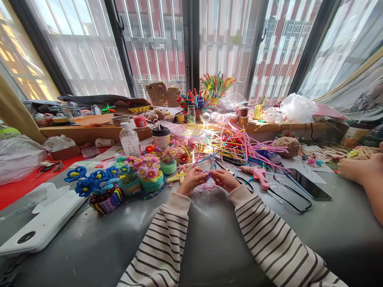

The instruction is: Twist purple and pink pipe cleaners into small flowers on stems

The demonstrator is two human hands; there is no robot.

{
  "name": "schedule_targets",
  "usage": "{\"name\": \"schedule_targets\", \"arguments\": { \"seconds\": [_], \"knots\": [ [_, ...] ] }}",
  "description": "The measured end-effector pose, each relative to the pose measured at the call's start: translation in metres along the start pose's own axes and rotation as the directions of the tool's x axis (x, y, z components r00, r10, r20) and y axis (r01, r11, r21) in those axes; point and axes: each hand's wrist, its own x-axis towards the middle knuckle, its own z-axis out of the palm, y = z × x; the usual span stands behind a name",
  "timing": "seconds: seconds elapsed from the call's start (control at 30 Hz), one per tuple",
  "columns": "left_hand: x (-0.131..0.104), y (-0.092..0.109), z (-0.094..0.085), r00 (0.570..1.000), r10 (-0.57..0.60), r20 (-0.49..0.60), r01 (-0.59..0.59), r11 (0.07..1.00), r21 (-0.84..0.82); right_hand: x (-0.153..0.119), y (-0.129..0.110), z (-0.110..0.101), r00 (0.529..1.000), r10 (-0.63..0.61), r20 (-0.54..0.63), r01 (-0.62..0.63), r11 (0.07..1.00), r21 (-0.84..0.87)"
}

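Left hand (191, 180) and right hand (224, 179) close together over the middle of the grey table (209, 239), fingertips turned toward each other. Between them a small purple fuzzy piece (207, 173), pinched from both sides: left fingers curled on its left end, right fingers curled on its right end. Equally near to both hands, no reach needed. Too small to tell the long axis; seems to lie across, from hand to hand. Just below the hands, on the table, a scatter of pink trimmings (208, 186).

Near the right hand, black-handled scissors (239, 180), then a pink glue gun (257, 175) a little further right. Beyond that, a dark phone (308, 184) lying flat. Behind the hands, a loose heap of coloured pipe cleaners (239, 147), long stems fanning toward the right, and a ball of twine (289, 146) at its far end.

To the left of the left hand, small pots of pipe-cleaner flowers: pink flowers (149, 171) nearest, blue flowers (98, 181) further out. Behind these, a clear bottle (129, 139) and a lidded cup (160, 137), both upright. At far left, a white flat device (44, 223) at the table edge.

At the right edge, another person's hand (356, 169), well apart, resting on the table. Nothing between the two hands and the purple piece; scissors and trimmings the closest things around.
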Motion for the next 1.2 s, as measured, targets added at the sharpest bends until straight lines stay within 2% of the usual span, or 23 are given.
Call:
{"name": "schedule_targets", "arguments": {
  "seconds": [0.3, 0.6, 0.77, 0.9, 1.03, 1.2],
  "knots": [
    [0.004, -0.003, -0.002, 0.996, 0.074, -0.041, -0.073, 0.997, 0.040, 0.000, 0.000, 0.007, 0.992, 0.126, 0.021, -0.128, 0.982, 0.142],
    [0.004, -0.004, -0.002, 0.989, 0.135, -0.053, -0.131, 0.989, 0.070, 0.009, 0.008, 0.007, 0.991, 0.128, 0.037, -0.133, 0.967, 0.216],
    [0.007, -0.007, -0.002, 0.986, 0.128, -0.111, -0.124, 0.991, 0.042, 0.007, 0.005, 0.009, 0.992, 0.117, -0.041, -0.109, 0.982, 0.154],
    [0.008, -0.008, -0.001, 0.976, 0.120, -0.182, -0.132, 0.990, -0.056, 0.005, 0.001, 0.008, 0.991, 0.038, -0.129, -0.027, 0.996, 0.088],
    [0.006, -0.005, 0.001, 0.977, 0.102, -0.188, -0.120, 0.989, -0.087, 0.005, 0.002, 0.007, 0.992, -0.009, -0.123, 0.009, 1.000, 0.000],
    [0.004, -0.003, 0.001, 0.981, 0.066, -0.180, -0.072, 0.997, -0.031, 0.002, 0.001, 0.010, 0.993, -0.021, -0.119, 0.016, 0.999, -0.038]
  ]
}}
